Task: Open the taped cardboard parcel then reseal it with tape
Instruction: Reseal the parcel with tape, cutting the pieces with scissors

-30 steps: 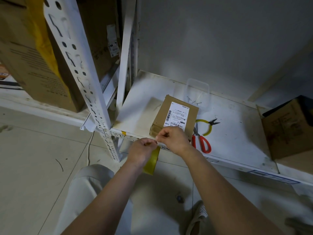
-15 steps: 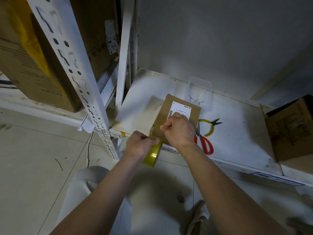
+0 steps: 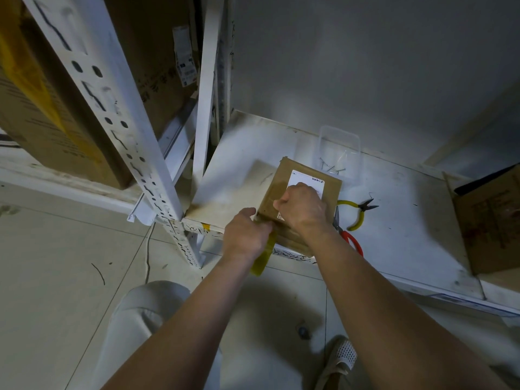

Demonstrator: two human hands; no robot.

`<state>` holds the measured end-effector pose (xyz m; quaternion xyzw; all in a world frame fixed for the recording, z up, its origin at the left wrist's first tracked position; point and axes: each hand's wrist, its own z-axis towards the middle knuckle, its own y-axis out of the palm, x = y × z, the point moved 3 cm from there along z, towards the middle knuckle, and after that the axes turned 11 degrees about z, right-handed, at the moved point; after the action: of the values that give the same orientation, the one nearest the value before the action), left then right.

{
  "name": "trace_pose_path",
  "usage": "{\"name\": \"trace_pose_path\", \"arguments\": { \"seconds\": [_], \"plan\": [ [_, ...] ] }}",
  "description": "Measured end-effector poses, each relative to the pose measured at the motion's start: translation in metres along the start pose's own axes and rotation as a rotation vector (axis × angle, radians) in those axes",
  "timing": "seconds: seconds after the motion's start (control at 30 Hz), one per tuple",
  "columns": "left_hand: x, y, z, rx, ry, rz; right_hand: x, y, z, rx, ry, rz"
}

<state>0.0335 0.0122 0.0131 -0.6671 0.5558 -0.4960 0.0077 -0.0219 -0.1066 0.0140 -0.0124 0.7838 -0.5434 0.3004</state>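
A flat brown cardboard parcel (image 3: 277, 190) with a white shipping label (image 3: 304, 177) lies at the front edge of a white shelf (image 3: 399, 235). My left hand (image 3: 243, 237) grips a yellowish tape roll (image 3: 263, 260) just below the parcel's near left corner. My right hand (image 3: 302, 209) rests fisted on top of the parcel, pinching the tape end against the cardboard and covering part of the label. A strip of tape runs from the roll up onto the parcel.
Red-handled scissors (image 3: 350, 240) and yellow-handled pliers (image 3: 357, 212) lie right of the parcel. A clear plastic tub (image 3: 339, 147) with nails stands behind it. An open cardboard box (image 3: 492, 220) sits at the right. White perforated shelf uprights (image 3: 112, 114) and large cartons (image 3: 50, 108) stand at the left.
My right hand has moved from the shelf's front edge up onto the parcel, drawing tape along its top. My left hand followed with the roll to the parcel's near corner.
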Motion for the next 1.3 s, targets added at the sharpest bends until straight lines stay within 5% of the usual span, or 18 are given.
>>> {"name": "trace_pose_path", "arguments": {
  "seconds": [0.97, 1.17, 1.3],
  "plan": [
    [-0.020, 0.014, -0.010, 0.079, -0.020, -0.103, 0.015, 0.012, -0.015, 0.157, -0.111, -0.109],
    [-0.032, 0.017, -0.021, -0.177, 0.011, -0.320, 0.019, 0.017, -0.016, 0.196, -0.122, -0.094],
    [-0.034, 0.012, -0.017, -0.193, 0.026, -0.316, 0.022, 0.018, -0.017, 0.168, -0.147, -0.118]
  ]
}}
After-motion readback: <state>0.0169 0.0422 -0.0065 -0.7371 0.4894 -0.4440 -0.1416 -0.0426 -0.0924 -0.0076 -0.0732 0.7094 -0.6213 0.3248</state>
